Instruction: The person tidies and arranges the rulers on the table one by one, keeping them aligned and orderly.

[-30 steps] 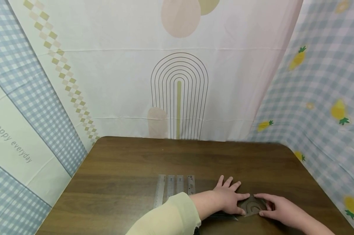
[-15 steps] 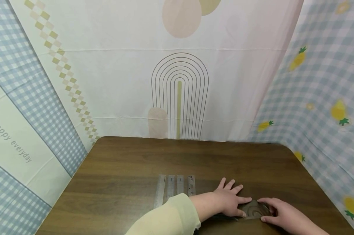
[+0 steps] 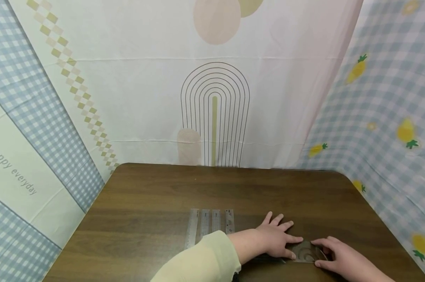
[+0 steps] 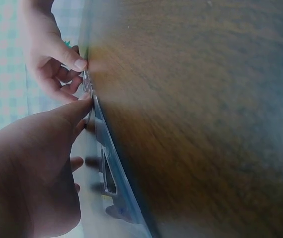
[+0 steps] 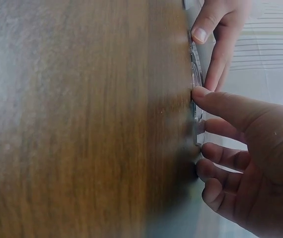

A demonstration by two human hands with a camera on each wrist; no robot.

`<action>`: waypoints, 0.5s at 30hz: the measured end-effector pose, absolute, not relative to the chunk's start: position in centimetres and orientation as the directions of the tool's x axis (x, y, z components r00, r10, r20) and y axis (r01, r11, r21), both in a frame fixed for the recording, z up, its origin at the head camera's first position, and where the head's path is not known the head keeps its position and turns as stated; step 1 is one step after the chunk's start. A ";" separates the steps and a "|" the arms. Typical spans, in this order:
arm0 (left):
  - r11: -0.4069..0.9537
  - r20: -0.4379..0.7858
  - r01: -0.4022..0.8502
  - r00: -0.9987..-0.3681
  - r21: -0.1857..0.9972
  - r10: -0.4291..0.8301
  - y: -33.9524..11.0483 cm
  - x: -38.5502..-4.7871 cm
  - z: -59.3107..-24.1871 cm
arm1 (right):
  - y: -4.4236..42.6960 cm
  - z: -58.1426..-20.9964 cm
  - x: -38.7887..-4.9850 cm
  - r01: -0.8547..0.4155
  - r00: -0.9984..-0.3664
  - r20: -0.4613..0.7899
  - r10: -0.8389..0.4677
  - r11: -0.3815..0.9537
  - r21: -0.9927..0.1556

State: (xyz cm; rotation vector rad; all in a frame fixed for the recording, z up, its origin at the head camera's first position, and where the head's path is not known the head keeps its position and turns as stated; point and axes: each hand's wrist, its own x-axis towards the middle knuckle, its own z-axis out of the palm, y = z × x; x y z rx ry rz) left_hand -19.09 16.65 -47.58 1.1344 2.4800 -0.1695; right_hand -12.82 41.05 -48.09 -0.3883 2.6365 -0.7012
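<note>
A clear protractor [image 3: 303,252] with curved cutouts lies flat on the table between my two hands. My right hand [image 3: 340,256] holds its right side between thumb and fingers. My left hand [image 3: 276,241] lies on the table with its fingers spread, its thumb and index fingertips at the protractor's left side. In the left wrist view, a clear set square [image 4: 112,171] with a cutout lies under and beside that hand. The head view shows only a bit of it, as the left forearm covers the rest.
Several clear rulers [image 3: 193,227] lie side by side left of the left forearm, their near ends hidden by the sleeve [image 3: 212,254]. The brown wooden table [image 3: 145,196] reaches back to a patterned cloth [image 3: 145,98]. Another checked cloth [image 3: 381,129] hangs on the right.
The right hand and the protractor have shifted slightly to the right and nearer the front. My left hand has slid a little to the right, fingers still spread.
</note>
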 end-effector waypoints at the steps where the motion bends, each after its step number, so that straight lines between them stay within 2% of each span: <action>1: 0.660 -0.408 0.749 -0.586 0.057 0.700 16.6 -19.1 -47.6 | 41.0 -48.1 -12.9 -0.160 -0.890 -0.292 -0.351 0.839 -0.521; 8: 0.647 -0.405 0.761 -0.580 0.039 0.707 16.6 -19.3 -47.5 | 41.0 -48.0 -12.9 -0.171 -0.891 -0.281 -0.357 0.836 -0.521; 15: 0.630 -0.417 0.772 -0.549 0.078 0.724 16.4 -19.5 -47.6 | 40.9 -48.1 -12.8 -0.158 -0.893 -0.291 -0.345 0.843 -0.514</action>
